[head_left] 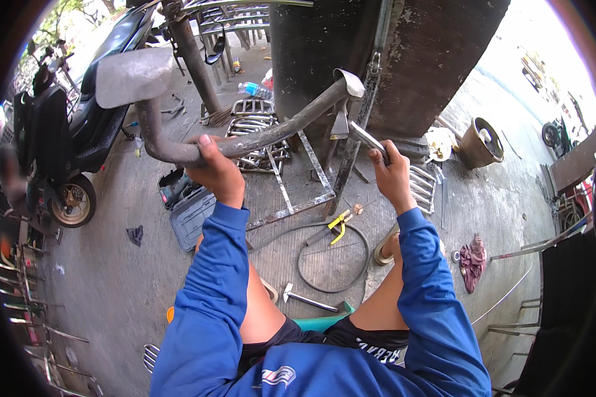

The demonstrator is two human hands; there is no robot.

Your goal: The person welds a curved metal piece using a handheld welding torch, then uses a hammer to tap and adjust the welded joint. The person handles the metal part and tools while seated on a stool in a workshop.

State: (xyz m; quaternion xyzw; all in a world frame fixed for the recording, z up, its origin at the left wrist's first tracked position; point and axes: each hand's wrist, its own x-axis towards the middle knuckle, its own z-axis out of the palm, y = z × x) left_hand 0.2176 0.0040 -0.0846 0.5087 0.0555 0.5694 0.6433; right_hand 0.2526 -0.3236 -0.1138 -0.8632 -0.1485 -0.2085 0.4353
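Two hands on bent pipe (258,139), pliers (338,225), hammer (304,298), scooter (79,126) nearby

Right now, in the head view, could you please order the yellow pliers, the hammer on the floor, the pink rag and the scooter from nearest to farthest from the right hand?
Measured from the right hand, which grips a metal tool:
1. Yellow pliers, on the floor just below and left of it.
2. Pink rag, on the floor to the lower right.
3. Hammer, on the floor between the knees.
4. Scooter, parked far off to the left.
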